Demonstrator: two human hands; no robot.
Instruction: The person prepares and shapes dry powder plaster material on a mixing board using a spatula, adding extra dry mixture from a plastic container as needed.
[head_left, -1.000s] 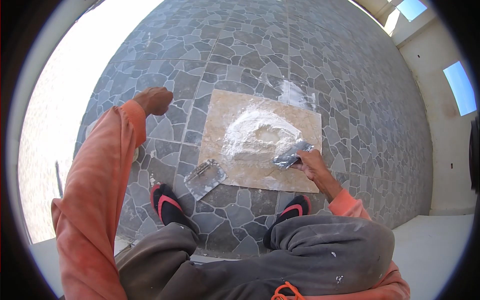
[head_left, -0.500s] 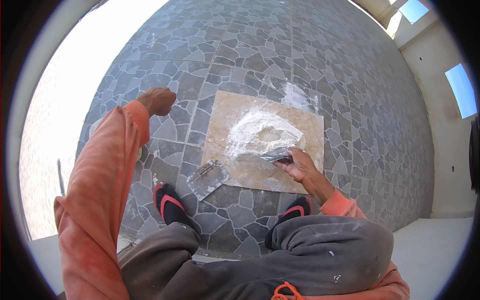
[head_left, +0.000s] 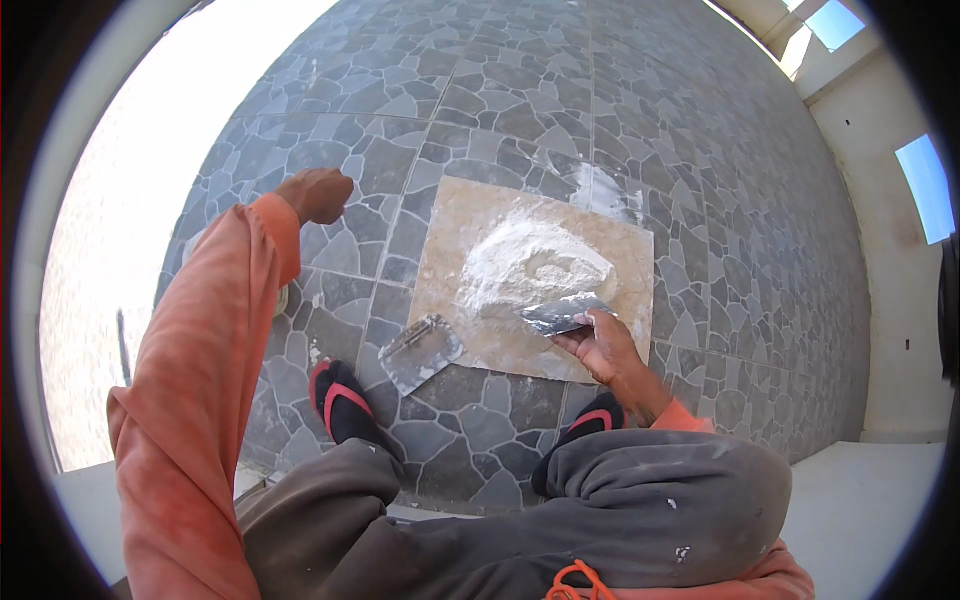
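My right hand (head_left: 606, 350) grips a flat metal scraper (head_left: 557, 315), its blade smeared with white. The blade is just above the near edge of a heap of white powder (head_left: 500, 262), which has a shallow hollow on its right side. The heap lies on a beige square board or tile (head_left: 447, 225). My left hand (head_left: 318, 195) is closed in a loose fist, out to the left over the floor; nothing shows sticking out of it. A second flat metal plate (head_left: 420, 355), smeared with white, rests against the board's near left corner.
Stone-patterned grey floor tiles (head_left: 480, 440) surround the board. White residue (head_left: 608, 193) marks the floor beyond it. My feet in red-strapped sandals (head_left: 345, 400) are close to the near edge. A pale round object (head_left: 282, 300) is partly hidden behind my left sleeve. A wall (head_left: 890, 330) stands at right.
The scraper's blade has tilted so more of its top face shows, with my right hand turned slightly. The view has shifted a little. My left fist keeps about the same pose.
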